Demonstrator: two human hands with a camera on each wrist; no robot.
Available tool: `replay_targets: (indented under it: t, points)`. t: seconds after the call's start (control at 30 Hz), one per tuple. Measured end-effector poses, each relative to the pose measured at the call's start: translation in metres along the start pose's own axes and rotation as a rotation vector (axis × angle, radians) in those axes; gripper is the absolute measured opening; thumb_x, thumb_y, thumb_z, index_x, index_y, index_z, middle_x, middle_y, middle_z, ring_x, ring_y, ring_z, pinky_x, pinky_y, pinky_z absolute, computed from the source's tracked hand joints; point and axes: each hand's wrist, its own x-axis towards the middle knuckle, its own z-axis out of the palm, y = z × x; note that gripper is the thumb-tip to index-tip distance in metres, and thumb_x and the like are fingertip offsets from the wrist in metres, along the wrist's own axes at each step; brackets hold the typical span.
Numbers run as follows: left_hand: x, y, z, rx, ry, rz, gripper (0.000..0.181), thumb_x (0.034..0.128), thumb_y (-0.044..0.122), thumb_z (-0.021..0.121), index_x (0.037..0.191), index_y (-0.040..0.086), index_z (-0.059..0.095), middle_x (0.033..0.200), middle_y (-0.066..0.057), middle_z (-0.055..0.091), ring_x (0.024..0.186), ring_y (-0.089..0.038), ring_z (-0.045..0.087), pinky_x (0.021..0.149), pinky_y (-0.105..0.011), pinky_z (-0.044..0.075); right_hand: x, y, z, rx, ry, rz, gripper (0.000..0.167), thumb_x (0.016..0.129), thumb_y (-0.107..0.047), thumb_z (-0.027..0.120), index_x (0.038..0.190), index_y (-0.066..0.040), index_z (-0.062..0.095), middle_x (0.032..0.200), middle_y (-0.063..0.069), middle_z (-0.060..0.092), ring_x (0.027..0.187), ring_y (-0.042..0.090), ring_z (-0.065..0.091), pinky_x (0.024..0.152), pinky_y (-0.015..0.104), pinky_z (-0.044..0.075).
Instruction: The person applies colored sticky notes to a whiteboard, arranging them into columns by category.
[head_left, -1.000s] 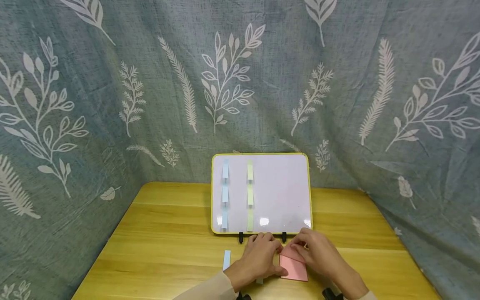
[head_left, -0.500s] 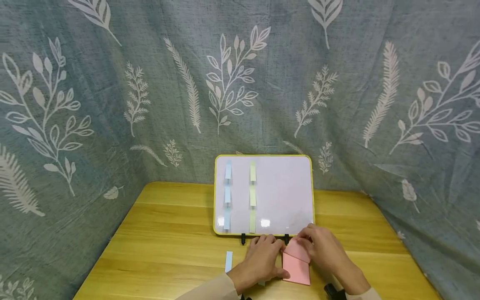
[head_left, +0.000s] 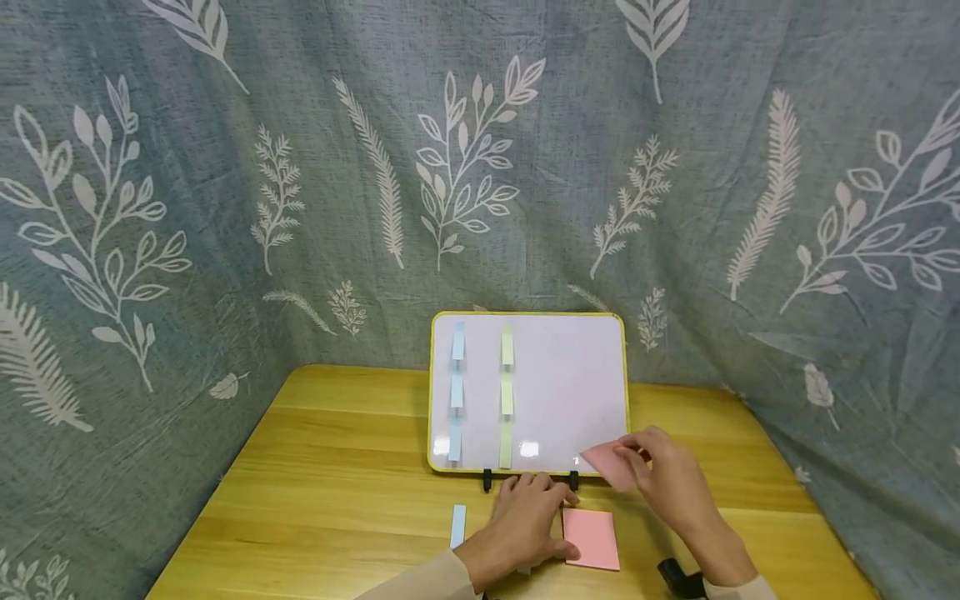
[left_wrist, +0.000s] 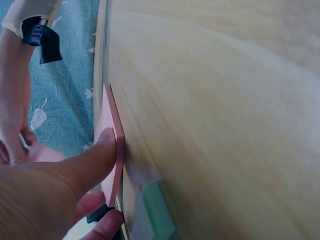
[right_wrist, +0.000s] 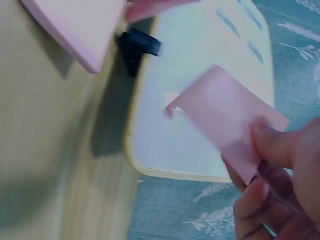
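A pink sticky note is pinched between thumb and fingers of my right hand, lifted in front of the whiteboard's lower right corner. In the right wrist view the note is slightly bent, with one corner curled. My left hand holds the pink sticky note pad down on the table by its left side. The left wrist view has the thumb on top of the pad's edge and fingertips at its far end. Partly hidden under the left hand is a green-edged pad.
A yellow-framed whiteboard stands on black feet behind the hands. It bears a column of blue strips and one of pale green strips. Another blue pad lies left of the left hand. A patterned curtain surrounds the table.
My right hand has peeled the top pink note off the pad and raised it up and forward toward the whiteboard. My left hand stays at the pad.
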Motion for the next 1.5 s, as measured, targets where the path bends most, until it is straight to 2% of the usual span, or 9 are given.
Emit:
replay_targets:
  t: [0.13, 0.27, 0.4, 0.5, 0.63, 0.7, 0.83, 0.97, 1.5]
  points:
    - [-0.001, 0.000, 0.000, 0.002, 0.012, 0.012, 0.061, 0.0842, 0.069, 0.099, 0.136, 0.042, 0.079, 0.133, 0.015, 0.074, 0.125, -0.013, 0.066, 0.119, -0.054, 0.054, 0.007, -0.002, -0.008, 0.024, 0.155, -0.043, 0.015, 0.093, 0.003, 0.094, 0.101, -0.009, 0.089, 0.093, 0.006, 0.082, 0.076, 0.024, 0.079, 0.063, 0.020, 0.062]
    - [-0.001, 0.001, 0.000, 0.008, 0.013, 0.014, 0.059, 0.0843, 0.069, 0.098, 0.134, 0.043, 0.081, 0.134, 0.015, 0.074, 0.125, -0.013, 0.065, 0.120, -0.055, 0.054, 0.010, -0.006, -0.014, 0.045, 0.198, -0.039, 0.017, 0.092, 0.003, 0.095, 0.102, -0.009, 0.090, 0.095, 0.007, 0.086, 0.076, 0.025, 0.082, 0.065, 0.004, 0.054]
    - [-0.002, 0.002, -0.002, 0.015, 0.013, 0.015, 0.058, 0.0843, 0.069, 0.098, 0.134, 0.044, 0.081, 0.135, 0.015, 0.074, 0.124, -0.014, 0.066, 0.120, -0.056, 0.054, 0.013, -0.011, -0.016, 0.066, 0.240, -0.046, 0.019, 0.091, 0.006, 0.095, 0.105, -0.008, 0.091, 0.098, 0.008, 0.089, 0.080, 0.027, 0.086, 0.074, 0.001, 0.056]
    - [-0.003, 0.003, -0.003, 0.018, 0.011, 0.014, 0.058, 0.0845, 0.069, 0.098, 0.134, 0.043, 0.082, 0.135, 0.015, 0.074, 0.124, -0.014, 0.066, 0.121, -0.057, 0.054, 0.017, -0.013, -0.015, 0.095, 0.279, -0.063, 0.022, 0.090, 0.006, 0.096, 0.107, -0.008, 0.092, 0.100, 0.009, 0.090, 0.087, 0.008, 0.087, 0.081, 0.004, 0.059]
    - [-0.003, 0.004, -0.004, 0.009, 0.007, 0.013, 0.058, 0.0843, 0.067, 0.099, 0.134, 0.041, 0.083, 0.136, 0.013, 0.075, 0.122, -0.014, 0.066, 0.121, -0.057, 0.054, 0.021, -0.015, -0.010, 0.147, 0.334, -0.081, 0.027, 0.089, 0.006, 0.097, 0.111, -0.009, 0.093, 0.104, 0.010, 0.091, 0.104, -0.024, 0.071, 0.089, 0.003, 0.058]
    - [-0.003, 0.005, -0.004, 0.003, 0.006, 0.016, 0.058, 0.0842, 0.066, 0.100, 0.133, 0.039, 0.084, 0.135, 0.013, 0.076, 0.119, -0.013, 0.066, 0.120, -0.056, 0.054, 0.023, -0.017, -0.006, 0.174, 0.364, -0.089, 0.029, 0.089, 0.006, 0.097, 0.113, -0.009, 0.093, 0.107, 0.012, 0.091, 0.109, -0.028, 0.067, 0.093, 0.001, 0.055]
    - [-0.004, 0.006, -0.006, 0.011, 0.004, 0.025, 0.056, 0.0847, 0.064, 0.101, 0.130, 0.037, 0.084, 0.133, 0.012, 0.077, 0.116, -0.012, 0.065, 0.119, -0.053, 0.055, 0.029, -0.022, 0.001, 0.199, 0.429, -0.126, 0.033, 0.087, 0.007, 0.098, 0.116, -0.008, 0.093, 0.113, 0.014, 0.091, 0.105, 0.003, 0.086, 0.101, 0.000, 0.052]
    - [-0.004, 0.005, -0.007, 0.018, 0.002, 0.034, 0.052, 0.0854, 0.064, 0.101, 0.127, 0.036, 0.085, 0.132, 0.012, 0.077, 0.115, -0.012, 0.066, 0.119, -0.052, 0.056, 0.036, -0.026, 0.009, 0.210, 0.494, -0.167, 0.033, 0.084, 0.007, 0.099, 0.113, -0.006, 0.094, 0.113, 0.016, 0.091, 0.096, 0.038, 0.087, 0.105, 0.001, 0.051]
    - [-0.001, -0.002, -0.008, -0.022, 0.012, 0.092, 0.039, 0.0920, 0.063, 0.096, 0.119, 0.036, 0.088, 0.126, 0.014, 0.083, 0.106, -0.008, 0.069, 0.102, -0.042, 0.060, 0.052, -0.026, 0.034, 0.216, 0.593, -0.185, 0.036, 0.080, 0.009, 0.101, 0.112, -0.006, 0.094, 0.112, 0.020, 0.088, 0.098, 0.042, 0.086, 0.106, 0.001, 0.049]
